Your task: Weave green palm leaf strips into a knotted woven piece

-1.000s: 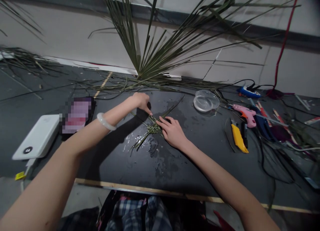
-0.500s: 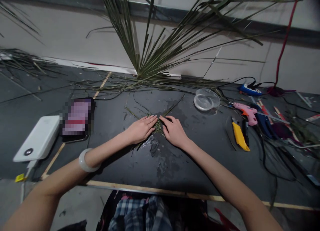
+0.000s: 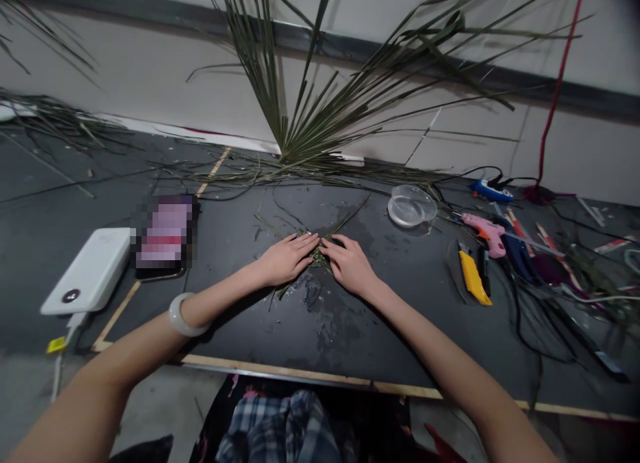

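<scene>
L hand (image 3: 285,261) & R hand (image 3: 350,266) lie open and flat on small woven palm-leaf piece (image 3: 317,253); fingertips almost meet; piece sits on wet dark surface (image 3: 380,343).

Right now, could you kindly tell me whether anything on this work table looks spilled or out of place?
Yes, a glistening wet patch spreads across the dark tabletop, just below the woven green palm strips under the left hand and right hand. It looks like spilled water.
</scene>
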